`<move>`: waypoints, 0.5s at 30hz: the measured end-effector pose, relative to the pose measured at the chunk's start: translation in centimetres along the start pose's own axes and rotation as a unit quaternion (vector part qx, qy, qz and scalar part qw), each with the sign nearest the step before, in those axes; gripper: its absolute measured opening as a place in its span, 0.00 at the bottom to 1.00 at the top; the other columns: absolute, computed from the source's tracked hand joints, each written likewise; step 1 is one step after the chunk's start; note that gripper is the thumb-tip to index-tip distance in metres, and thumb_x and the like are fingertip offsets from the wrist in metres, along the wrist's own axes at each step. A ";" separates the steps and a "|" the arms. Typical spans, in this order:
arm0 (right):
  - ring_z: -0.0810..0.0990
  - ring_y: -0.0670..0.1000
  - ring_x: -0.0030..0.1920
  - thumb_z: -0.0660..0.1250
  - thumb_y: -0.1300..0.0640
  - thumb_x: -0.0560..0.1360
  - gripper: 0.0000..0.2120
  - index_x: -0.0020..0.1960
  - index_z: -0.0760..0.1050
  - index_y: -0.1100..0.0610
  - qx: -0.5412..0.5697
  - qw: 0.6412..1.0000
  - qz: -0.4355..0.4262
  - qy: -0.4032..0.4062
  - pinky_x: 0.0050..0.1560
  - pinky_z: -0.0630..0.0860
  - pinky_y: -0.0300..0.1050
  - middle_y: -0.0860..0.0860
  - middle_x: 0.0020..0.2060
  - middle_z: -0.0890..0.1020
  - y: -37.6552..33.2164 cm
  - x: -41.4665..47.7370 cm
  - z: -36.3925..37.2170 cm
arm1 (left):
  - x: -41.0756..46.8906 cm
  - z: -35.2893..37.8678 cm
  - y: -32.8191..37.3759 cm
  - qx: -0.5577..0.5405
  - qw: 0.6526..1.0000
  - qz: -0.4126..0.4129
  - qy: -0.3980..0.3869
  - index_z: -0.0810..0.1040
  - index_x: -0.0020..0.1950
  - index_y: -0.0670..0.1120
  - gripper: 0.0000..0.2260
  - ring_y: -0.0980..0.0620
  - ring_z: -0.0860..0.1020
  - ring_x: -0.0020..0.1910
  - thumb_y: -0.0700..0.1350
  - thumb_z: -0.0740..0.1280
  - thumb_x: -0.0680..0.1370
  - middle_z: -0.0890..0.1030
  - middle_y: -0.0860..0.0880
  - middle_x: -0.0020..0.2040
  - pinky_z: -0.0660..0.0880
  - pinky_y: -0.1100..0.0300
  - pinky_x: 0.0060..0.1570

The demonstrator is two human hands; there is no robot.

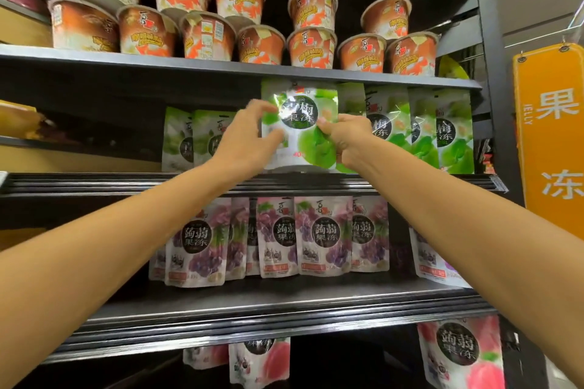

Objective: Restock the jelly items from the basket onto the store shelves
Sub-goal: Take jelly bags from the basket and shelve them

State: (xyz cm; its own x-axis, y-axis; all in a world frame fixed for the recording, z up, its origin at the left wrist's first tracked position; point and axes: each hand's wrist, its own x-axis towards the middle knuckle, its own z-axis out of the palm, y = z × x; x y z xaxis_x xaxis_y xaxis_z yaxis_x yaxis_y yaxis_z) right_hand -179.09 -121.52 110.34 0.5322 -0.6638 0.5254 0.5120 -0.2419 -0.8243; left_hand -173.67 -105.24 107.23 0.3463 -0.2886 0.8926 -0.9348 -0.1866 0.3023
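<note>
A green jelly pouch [300, 123] with a dark round label stands upright at the front of the middle shelf [126, 181]. My left hand [249, 133] grips its left edge, thumb low and fingers at the top. My right hand [346, 136] pinches its right edge. More green pouches stand in rows to its left [189, 139] and right [423, 133]. The basket is out of view.
Orange jelly cups [202, 35] are stacked on the shelf above. Purple grape pouches [322, 234] fill the shelf below, pink peach pouches [461, 354] the lowest one. An orange hanging sign [553, 136] and the black shelf upright [496, 73] stand at the right.
</note>
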 end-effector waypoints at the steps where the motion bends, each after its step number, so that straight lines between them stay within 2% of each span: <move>1: 0.83 0.56 0.40 0.73 0.62 0.74 0.13 0.57 0.79 0.62 0.007 1.000 -0.003 0.005 0.41 0.83 0.55 0.57 0.45 0.83 0.2 0.1 0.3 | -0.4 0.3 -0.1 0.068 0.997 0.030 -0.017 0.71 0.68 0.52 0.16 0.47 0.70 0.67 0.48 0.63 0.80 0.71 0.50 0.70 0.69 0.55 0.61; 2: 0.82 0.55 0.36 0.73 0.62 0.74 0.11 0.56 0.79 0.61 0.010 1.000 -0.002 0.008 0.38 0.83 0.54 0.57 0.43 0.83 0.4 0.0 0.6 | -0.7 0.6 -0.3 0.126 0.990 0.049 -0.029 0.73 0.68 0.51 0.16 0.47 0.68 0.70 0.48 0.61 0.80 0.71 0.50 0.71 0.67 0.51 0.66; 4: 0.83 0.57 0.40 0.72 0.62 0.75 0.11 0.57 0.79 0.60 0.000 1.000 -0.001 0.020 0.45 0.83 0.58 0.57 0.45 0.83 1.1 0.1 0.9 | -1.5 1.4 -0.4 0.195 0.977 0.075 -0.049 0.74 0.68 0.51 0.16 0.46 0.66 0.72 0.48 0.59 0.81 0.71 0.50 0.72 0.66 0.47 0.69; 5: 0.84 0.58 0.44 0.71 0.62 0.76 0.11 0.58 0.79 0.60 -0.009 1.000 -0.004 0.025 0.50 0.82 0.60 0.57 0.46 0.83 1.4 0.2 0.9 | -1.9 1.7 -0.6 0.213 0.972 0.077 -0.057 0.73 0.70 0.51 0.17 0.46 0.66 0.73 0.49 0.58 0.82 0.70 0.50 0.73 0.66 0.46 0.69; 7: 0.84 0.57 0.44 0.70 0.62 0.77 0.11 0.59 0.78 0.58 -0.026 0.999 -0.015 0.021 0.53 0.81 0.59 0.56 0.45 0.84 1.7 0.0 0.6 | -2.4 2.3 -1.2 0.244 0.965 0.071 -0.069 0.67 0.74 0.51 0.20 0.46 0.62 0.75 0.52 0.56 0.82 0.66 0.49 0.76 0.62 0.48 0.70; 8: 0.84 0.56 0.43 0.69 0.63 0.77 0.13 0.61 0.77 0.57 -0.036 0.999 -0.014 0.014 0.54 0.81 0.58 0.56 0.46 0.84 1.8 -0.2 0.4 | -2.6 2.5 -1.5 0.261 0.960 0.074 -0.072 0.65 0.76 0.52 0.21 0.46 0.61 0.75 0.53 0.55 0.83 0.63 0.49 0.78 0.61 0.48 0.71; 10: 0.84 0.57 0.48 0.70 0.66 0.75 0.18 0.64 0.75 0.59 -0.072 0.997 -0.017 0.003 0.54 0.81 0.53 0.57 0.52 0.82 2.0 -0.4 -0.3 | -2.8 2.8 -1.9 0.286 0.952 0.081 -0.076 0.61 0.78 0.52 0.23 0.46 0.59 0.76 0.54 0.54 0.83 0.61 0.49 0.79 0.60 0.49 0.72; 13: 0.82 0.55 0.47 0.73 0.65 0.73 0.07 0.50 0.79 0.58 -0.188 0.978 -0.089 0.025 0.45 0.80 0.44 0.52 0.44 0.82 2.6 -1.1 -1.6 | -2.6 3.1 -2.3 0.310 0.945 0.074 -0.079 0.59 0.78 0.53 0.23 0.45 0.57 0.77 0.55 0.53 0.83 0.61 0.51 0.78 0.60 0.47 0.70; 15: 0.82 0.52 0.46 0.75 0.61 0.73 0.10 0.53 0.81 0.59 -0.243 0.959 -0.138 0.044 0.50 0.80 0.45 0.51 0.42 0.81 3.2 -1.9 -2.2 | -2.5 3.3 -2.4 0.327 0.939 0.067 -0.081 0.59 0.78 0.53 0.23 0.44 0.57 0.77 0.55 0.52 0.83 0.63 0.51 0.77 0.60 0.47 0.70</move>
State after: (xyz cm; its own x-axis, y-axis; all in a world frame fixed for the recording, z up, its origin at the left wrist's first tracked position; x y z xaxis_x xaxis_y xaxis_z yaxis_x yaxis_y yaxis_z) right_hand -179.97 -122.61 106.29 0.3519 -0.5797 0.7349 0.2381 -0.7039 -0.6692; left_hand -171.98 -107.18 103.15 0.2867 -0.4795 0.8294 -0.7409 -0.6598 -0.1253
